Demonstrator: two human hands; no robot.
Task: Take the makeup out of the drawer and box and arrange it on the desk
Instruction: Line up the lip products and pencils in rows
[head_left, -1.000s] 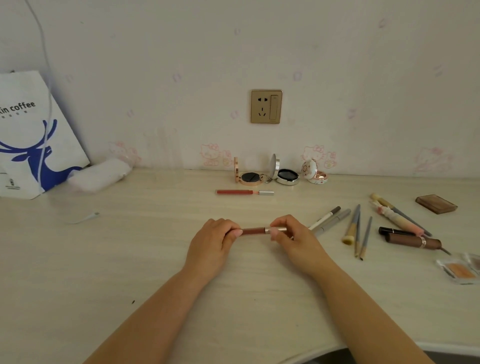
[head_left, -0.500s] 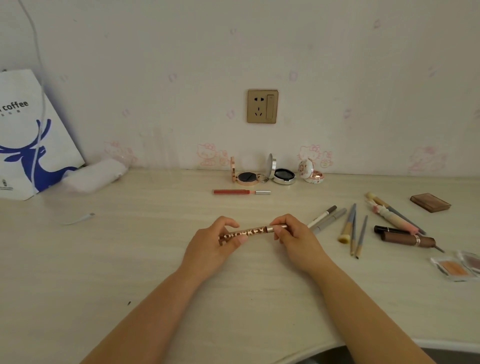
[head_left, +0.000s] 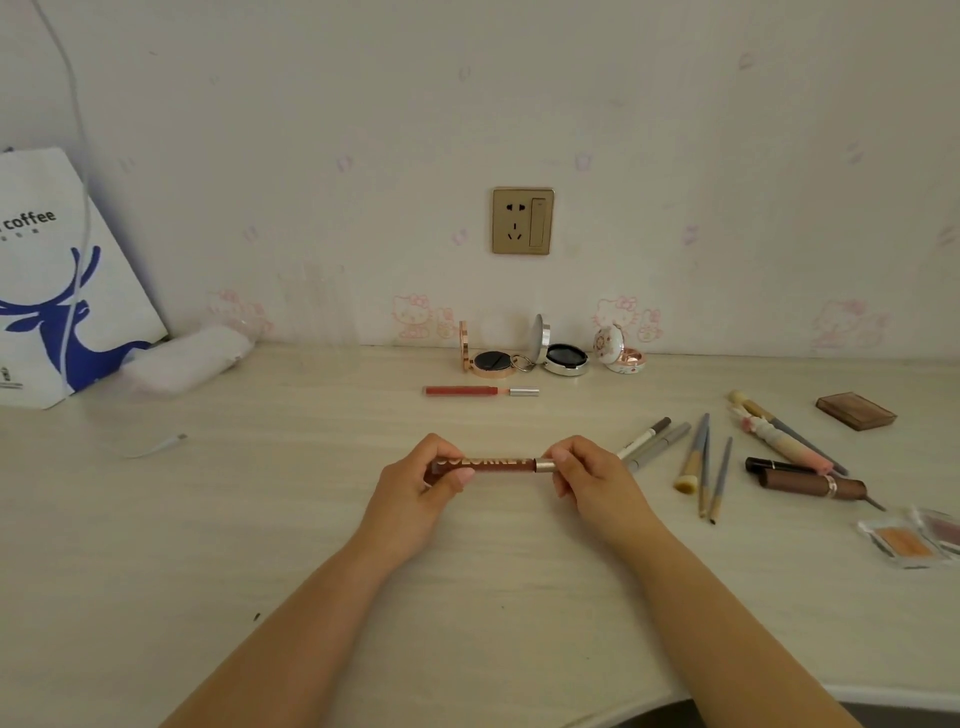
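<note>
Holding slim brown lettered lip-gloss tube (head_left: 485, 464) level between left hand (head_left: 423, 488) and right hand (head_left: 592, 478), fingers pinched on each end. Since half a second ago: levelled, lettering turned up. Probably ready to lay parallel to red tube (head_left: 480, 391) beyond.

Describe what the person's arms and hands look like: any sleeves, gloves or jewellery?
Both forearms are bare right up to the bottom edge of the picture, so no sleeves show. The left hand and the right hand wear no gloves, and no rings, bracelets or watch can be seen on them. The nails look short and plain, though they are too small to judge closely.
</note>
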